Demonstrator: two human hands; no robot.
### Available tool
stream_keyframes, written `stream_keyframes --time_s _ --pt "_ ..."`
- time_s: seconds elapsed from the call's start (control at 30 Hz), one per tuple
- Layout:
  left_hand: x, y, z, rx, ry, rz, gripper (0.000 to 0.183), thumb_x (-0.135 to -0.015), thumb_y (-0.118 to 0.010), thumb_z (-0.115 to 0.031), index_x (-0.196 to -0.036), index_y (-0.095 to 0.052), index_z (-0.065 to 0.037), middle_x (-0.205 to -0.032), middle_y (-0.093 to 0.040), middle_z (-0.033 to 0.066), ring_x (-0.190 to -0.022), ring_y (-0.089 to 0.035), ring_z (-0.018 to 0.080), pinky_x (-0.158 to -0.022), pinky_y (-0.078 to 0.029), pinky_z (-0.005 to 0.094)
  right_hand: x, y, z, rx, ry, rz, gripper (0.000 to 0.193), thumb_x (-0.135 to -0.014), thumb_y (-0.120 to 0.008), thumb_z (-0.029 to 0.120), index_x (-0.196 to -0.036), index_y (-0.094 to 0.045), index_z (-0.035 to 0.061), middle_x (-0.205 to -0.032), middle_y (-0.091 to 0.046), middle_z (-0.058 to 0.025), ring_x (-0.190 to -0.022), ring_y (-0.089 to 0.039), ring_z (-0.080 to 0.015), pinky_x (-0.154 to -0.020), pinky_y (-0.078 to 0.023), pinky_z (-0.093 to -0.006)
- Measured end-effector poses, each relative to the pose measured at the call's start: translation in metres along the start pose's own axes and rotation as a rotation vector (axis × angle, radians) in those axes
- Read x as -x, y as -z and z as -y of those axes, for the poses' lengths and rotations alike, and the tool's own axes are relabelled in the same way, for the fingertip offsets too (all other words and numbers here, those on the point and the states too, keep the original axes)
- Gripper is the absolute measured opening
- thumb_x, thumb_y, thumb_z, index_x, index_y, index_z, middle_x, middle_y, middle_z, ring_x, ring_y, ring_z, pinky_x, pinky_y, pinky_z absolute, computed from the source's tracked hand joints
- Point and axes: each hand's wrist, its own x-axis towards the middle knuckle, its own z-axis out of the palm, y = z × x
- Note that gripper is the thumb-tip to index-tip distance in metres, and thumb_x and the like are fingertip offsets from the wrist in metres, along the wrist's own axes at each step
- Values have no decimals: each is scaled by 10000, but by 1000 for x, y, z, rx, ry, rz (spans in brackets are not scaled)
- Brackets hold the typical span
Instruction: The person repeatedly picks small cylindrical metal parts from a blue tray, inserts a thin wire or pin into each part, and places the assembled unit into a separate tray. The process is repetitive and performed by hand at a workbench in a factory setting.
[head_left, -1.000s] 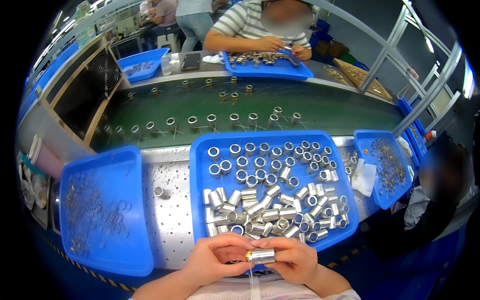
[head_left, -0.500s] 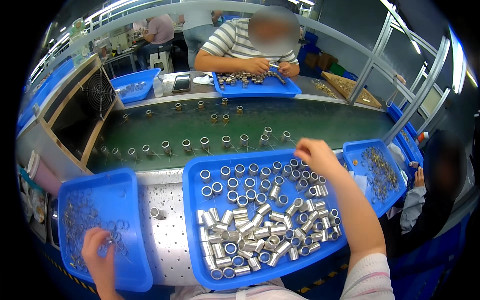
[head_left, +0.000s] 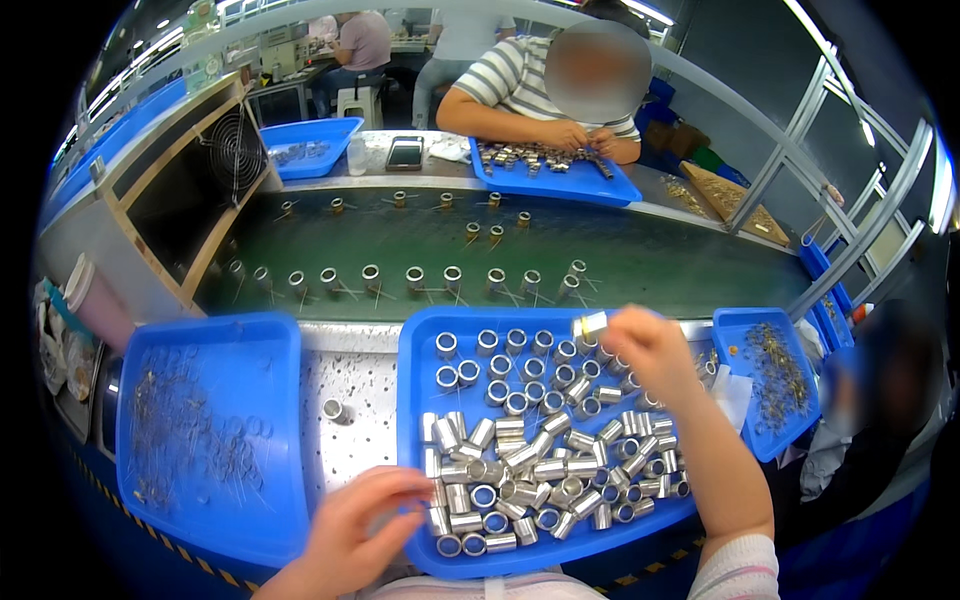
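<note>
From my remote seat I look down through the head camera on two bare hands at work. My right hand (head_left: 648,350) is raised at the far side of the large blue tray (head_left: 406,400), its fingers closed on the end of a shiny metal cylinder (head_left: 596,326). That cylinder lies sideways in the grip, above the tray's far edge, with a yellowish band at the end pointing left. My left hand (head_left: 362,525) is at the tray's near left corner, thumb and fingers parted and loosely curved; I see nothing in its grasp. I cannot tell whether its fingertips touch the nearest cylinders.

Below, standing cylinders (head_left: 487,341) fill the far part of the tray, while the near part holds a jumble of tipped ones (head_left: 550,469). To the left, on the perforated metal worktop (head_left: 350,455), I have a lone cylinder (head_left: 337,410), and beyond it a blue tray (head_left: 287,400) with thin wire pieces and rings. To the right, a white cloth (head_left: 735,398) lies beside a smaller tray (head_left: 728,328) of small parts.

Past my trays, a green belt (head_left: 390,235) carries upright cylinders with thin wires at their bases. Across it, a co-worker in a striped top (head_left: 515,80) has both hands over another blue tray.
</note>
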Motion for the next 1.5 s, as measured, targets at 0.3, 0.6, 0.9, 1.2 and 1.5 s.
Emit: stream_keyframes --time_s 0.3,0.6,0.9,1.2,1.5 --pt "-17 -61 4 610 309 243 351 -844 -553 10 -1170 -423 10 -1083 -521 119 -960 -561 162 -831 -464 260 102 -36 77 -101 357 69 208 -654 -723 21 -837 -624 -1 -818 -596 -102 -691 -565 -240 -582 -454 -309" --pt "-12 -63 9 -147 -391 9 311 -654 -713 66 -938 -603 1 -953 -612 131 -913 -597 226 -768 -501 302 122 -55 77 -423 71 24 193 -700 -711 41 -874 -642 -7 -877 -617 -122 -753 -590 -230 -633 -464 -292" --pt "-11 -55 6 391 25 93 302 -717 -679 41 -994 -563 14 -994 -587 98 -928 -586 188 -818 -486 290 124 -67 76 -423 89 -49 190 -673 -714 4 -848 -642 9 -938 -617 -129 -794 -601 -252 -676 -475 -316" --pt "-11 -49 15 485 109 229 337 -758 -631 66 -1076 -525 30 -1058 -518 98 -967 -559 155 -878 -468 267 120 -76 77 -264 293 -76 242 -618 -740 -15 -814 -597 -18 -1008 -603 -168 -914 -611 -307 -758 -512 -358" --pt "-9 -47 21 556 133 264 343 -721 -644 95 -1046 -566 19 -1078 -526 111 -981 -564 181 -863 -494 292 136 -86 85 -328 218 -125 185 -681 -692 -44 -813 -563 -35 -1026 -584 -218 -919 -619 -307 -786 -525 -341"
